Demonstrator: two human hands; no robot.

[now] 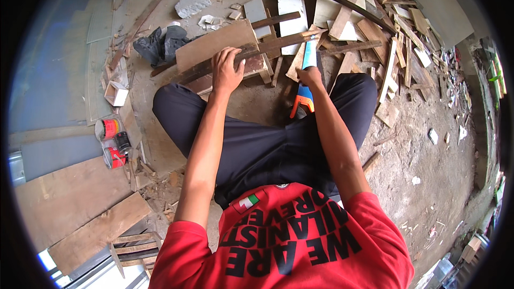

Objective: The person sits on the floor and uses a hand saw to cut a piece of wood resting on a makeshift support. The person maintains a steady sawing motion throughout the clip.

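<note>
My left hand (227, 69) presses down on a long dark wooden strip (273, 44), its fingers curled over the far edge. The strip lies at a slant across a low wooden bench (215, 44), and its right end sticks out past the bench. In my right hand (310, 77) is a handsaw (309, 54) with a light blue blade and a blue and orange handle. My fingers close around it where blade and handle meet. The blade's far end is at the strip's right end; whether its teeth touch the wood I cannot tell.
Scrap boards and offcuts (393, 59) are heaped at the far right. A black plastic bag (160, 44) and a broken white block (192, 3) lie beyond the bench. Several cans (111, 128) stand at the left, near leaning panels (53, 75).
</note>
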